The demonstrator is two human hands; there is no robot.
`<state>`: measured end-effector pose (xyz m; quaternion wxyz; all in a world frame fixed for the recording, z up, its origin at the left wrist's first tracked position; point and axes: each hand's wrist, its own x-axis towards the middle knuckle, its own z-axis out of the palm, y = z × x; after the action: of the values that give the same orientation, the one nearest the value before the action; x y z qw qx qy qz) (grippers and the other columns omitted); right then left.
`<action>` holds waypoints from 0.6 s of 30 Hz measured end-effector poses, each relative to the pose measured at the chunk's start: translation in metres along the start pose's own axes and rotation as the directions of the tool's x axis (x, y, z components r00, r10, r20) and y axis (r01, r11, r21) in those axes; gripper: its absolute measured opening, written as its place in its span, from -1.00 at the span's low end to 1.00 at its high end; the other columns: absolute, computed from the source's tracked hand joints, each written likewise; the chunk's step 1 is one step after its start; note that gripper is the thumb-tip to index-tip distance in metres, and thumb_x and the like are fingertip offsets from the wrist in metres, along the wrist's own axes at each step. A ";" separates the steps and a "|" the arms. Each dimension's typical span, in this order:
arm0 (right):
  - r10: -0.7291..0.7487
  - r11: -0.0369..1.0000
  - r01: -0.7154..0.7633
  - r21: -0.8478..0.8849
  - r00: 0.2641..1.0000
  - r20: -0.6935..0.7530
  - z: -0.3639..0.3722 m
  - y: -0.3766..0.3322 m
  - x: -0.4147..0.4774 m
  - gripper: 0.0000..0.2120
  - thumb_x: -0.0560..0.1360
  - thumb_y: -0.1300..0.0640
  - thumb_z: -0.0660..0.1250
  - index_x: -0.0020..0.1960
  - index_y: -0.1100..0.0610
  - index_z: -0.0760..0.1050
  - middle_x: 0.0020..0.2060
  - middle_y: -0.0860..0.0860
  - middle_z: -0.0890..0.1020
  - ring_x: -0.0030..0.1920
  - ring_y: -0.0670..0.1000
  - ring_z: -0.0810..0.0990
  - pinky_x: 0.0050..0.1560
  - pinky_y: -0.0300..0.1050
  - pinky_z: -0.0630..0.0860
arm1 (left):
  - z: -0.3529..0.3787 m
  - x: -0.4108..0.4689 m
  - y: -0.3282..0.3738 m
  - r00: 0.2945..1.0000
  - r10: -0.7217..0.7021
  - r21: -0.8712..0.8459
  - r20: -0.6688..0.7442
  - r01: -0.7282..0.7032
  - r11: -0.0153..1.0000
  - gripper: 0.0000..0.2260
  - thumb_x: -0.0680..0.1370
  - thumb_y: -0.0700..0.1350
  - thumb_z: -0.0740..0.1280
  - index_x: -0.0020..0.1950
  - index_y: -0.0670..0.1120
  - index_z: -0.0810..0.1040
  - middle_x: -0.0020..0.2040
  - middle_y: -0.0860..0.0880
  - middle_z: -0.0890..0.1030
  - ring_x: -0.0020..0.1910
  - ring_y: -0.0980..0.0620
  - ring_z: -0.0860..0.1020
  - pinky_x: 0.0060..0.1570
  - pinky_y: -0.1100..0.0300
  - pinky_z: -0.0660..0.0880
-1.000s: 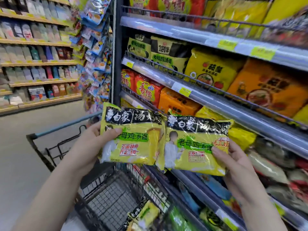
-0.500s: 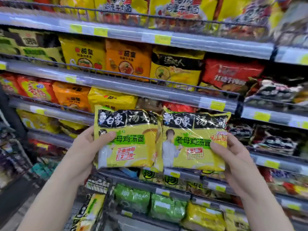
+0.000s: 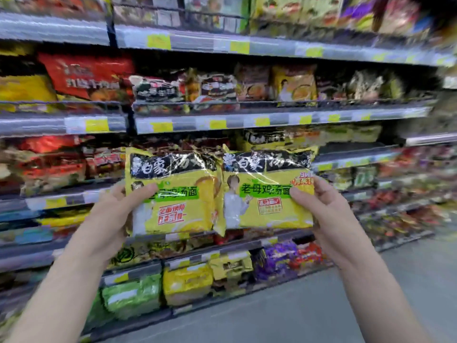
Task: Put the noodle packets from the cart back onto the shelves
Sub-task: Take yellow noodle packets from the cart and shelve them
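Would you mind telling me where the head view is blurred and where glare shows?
Head view, background: the grey shelf rails and stocked goods are smeared by motion blur; head view, foreground: the two glossy yellow-and-black plastic noodle packets read sharp, with white glare streaks across their black top bands.

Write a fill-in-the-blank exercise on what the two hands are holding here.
1. The left hand grips the left packet with its ____ on the front face.
2. The right packet, in the right hand, has a ____ band across its top.
3. Both packets are mainly ____ in colour.
Missing words: thumb; black; yellow.
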<state>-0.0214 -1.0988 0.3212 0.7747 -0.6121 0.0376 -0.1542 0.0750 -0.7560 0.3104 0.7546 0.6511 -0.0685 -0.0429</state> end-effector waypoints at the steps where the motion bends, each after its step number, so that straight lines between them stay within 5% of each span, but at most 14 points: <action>1: -0.011 1.000 0.011 -0.003 0.999 -0.031 -0.020 -0.006 -0.003 -0.42 0.35 0.12 0.52 0.33 0.23 0.52 0.18 0.21 0.70 0.11 0.17 0.71 0.11 0.00 0.69 | 0.024 0.003 -0.003 1.000 0.007 0.014 0.019 -0.007 1.000 0.06 -0.15 0.37 0.67 0.27 -0.04 0.60 0.12 0.01 0.75 0.07 0.02 0.71 0.02 0.05 0.59; 4: -0.035 0.999 0.035 -0.008 0.994 -0.100 -0.072 -0.020 -0.008 -0.54 0.41 0.19 0.46 0.30 0.21 0.54 0.12 0.16 0.73 0.00 0.07 0.74 -0.06 -0.13 0.69 | 0.084 0.016 -0.014 0.991 0.020 -0.003 0.131 -0.020 1.000 -0.19 0.02 0.26 0.69 0.17 -0.05 0.63 0.02 -0.02 0.77 -0.12 0.05 0.75 -0.27 0.21 0.63; 6: -0.047 0.999 0.043 -0.028 0.990 -0.136 -0.105 -0.031 -0.008 -0.58 0.45 0.20 0.45 0.30 0.19 0.54 0.12 0.15 0.74 0.00 0.08 0.75 -0.08 -0.11 0.69 | 0.118 0.031 -0.021 0.983 0.001 -0.025 0.186 0.003 1.000 -0.32 0.13 0.19 0.67 0.16 -0.06 0.65 0.08 -0.09 0.76 -0.09 -0.03 0.75 -0.24 0.14 0.65; 10: -0.078 0.993 0.060 -0.100 0.978 -0.195 -0.161 -0.050 0.004 -0.58 0.48 0.16 0.46 0.32 0.14 0.55 0.12 0.10 0.74 0.07 0.10 0.75 -0.06 -0.08 0.69 | 0.188 0.067 -0.033 0.973 0.013 -0.028 0.232 -0.007 1.000 -0.16 -0.08 0.29 0.71 0.10 -0.05 0.67 0.03 -0.10 0.77 -0.09 -0.07 0.76 -0.18 0.06 0.66; 14: -0.114 0.989 0.086 -0.123 0.961 -0.250 -0.222 -0.060 0.035 -0.72 0.53 0.23 0.41 0.23 0.13 0.58 0.01 0.05 0.77 -0.07 0.04 0.76 -0.22 -0.14 0.66 | 0.261 0.104 -0.046 0.955 0.051 -0.081 0.293 -0.028 0.996 -0.48 0.20 0.11 0.64 0.06 -0.08 0.66 0.03 -0.17 0.75 -0.20 -0.02 0.75 -0.30 0.09 0.69; 18: -0.143 0.977 0.095 -0.193 0.957 -0.253 -0.280 -0.073 0.084 -0.70 0.52 0.18 0.44 0.25 0.11 0.57 0.05 0.05 0.76 -0.01 0.08 0.75 -0.13 -0.09 0.67 | 0.330 0.147 -0.063 0.954 0.062 -0.106 0.293 -0.032 0.994 -0.28 -0.13 0.27 0.71 -0.10 -0.06 0.71 -0.10 -0.07 0.77 -0.23 -0.01 0.74 -0.31 0.11 0.67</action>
<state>-0.0249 -1.4004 0.3326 0.6938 -0.6540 0.1178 -0.2774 0.1691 -1.1099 0.3019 0.7684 0.5969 -0.1940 -0.1251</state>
